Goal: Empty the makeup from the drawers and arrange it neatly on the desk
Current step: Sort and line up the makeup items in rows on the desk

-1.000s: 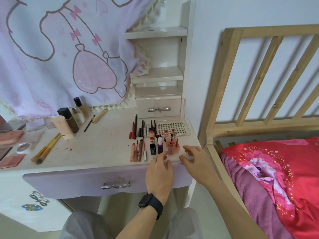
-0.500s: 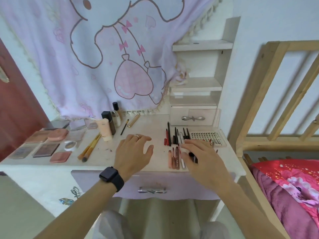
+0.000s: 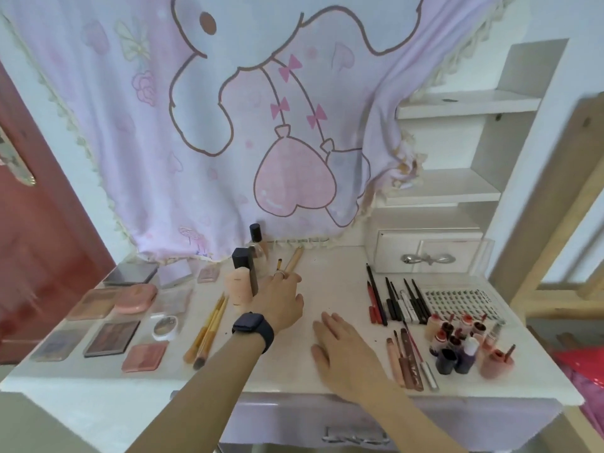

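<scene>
Several tidy families of makeup cover the desk (image 3: 327, 279), and the sorting looks deliberate: flat palettes and compacts (image 3: 111, 335) tile the left end, long brushes (image 3: 209, 328) lie side by side next to them, and tall bottles stand at the back, where they hide nothing shorter. On the right, the pencils (image 3: 398, 302) run in a parallel row beside the lash tray (image 3: 461, 300), with the lip glosses (image 3: 457, 344) bunched upright in front and slim liners (image 3: 408, 358) laid flat near the edge. The small drawer (image 3: 425, 255) at the back right is closed, so the emptying appears largely done and what remains is probably straightening. A bare strip runs down the middle, and both hands work there. The left hand (image 3: 281, 305), with a watch (image 3: 253, 326) on its wrist, stretches forward past the peach tube (image 3: 238, 287) toward a gold-handled brush (image 3: 294, 259) lying at an angle. Its fingertips meet the near end of that brush, but I cannot tell whether they pinch it or only touch it. The right hand (image 3: 343, 351) lies palm down, low over the bare strip, fingers straight and loosely together, holding nothing.
</scene>
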Demonstrator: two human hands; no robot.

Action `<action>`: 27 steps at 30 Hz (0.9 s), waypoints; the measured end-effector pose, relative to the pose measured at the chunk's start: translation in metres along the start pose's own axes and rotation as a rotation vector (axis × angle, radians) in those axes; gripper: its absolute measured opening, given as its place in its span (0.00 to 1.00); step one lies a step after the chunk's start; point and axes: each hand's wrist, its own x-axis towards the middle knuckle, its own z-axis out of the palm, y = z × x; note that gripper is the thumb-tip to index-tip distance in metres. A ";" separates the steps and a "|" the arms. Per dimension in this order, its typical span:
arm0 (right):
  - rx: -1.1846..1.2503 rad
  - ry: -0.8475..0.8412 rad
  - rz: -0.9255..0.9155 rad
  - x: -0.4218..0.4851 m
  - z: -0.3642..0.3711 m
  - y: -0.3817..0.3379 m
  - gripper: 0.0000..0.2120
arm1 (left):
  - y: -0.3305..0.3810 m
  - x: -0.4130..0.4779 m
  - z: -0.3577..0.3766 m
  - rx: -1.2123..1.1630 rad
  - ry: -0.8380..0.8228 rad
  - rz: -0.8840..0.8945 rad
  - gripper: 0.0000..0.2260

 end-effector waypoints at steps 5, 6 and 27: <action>-0.046 0.020 -0.008 0.004 0.017 0.007 0.38 | -0.002 0.049 0.014 0.004 0.076 -0.002 0.24; -0.048 0.027 -0.009 0.004 0.018 0.008 0.38 | -0.003 0.058 0.017 0.023 0.091 -0.015 0.25; 1.143 0.246 0.393 -0.025 -0.070 -0.007 0.23 | 0.028 -0.069 -0.036 -0.914 0.214 0.016 0.10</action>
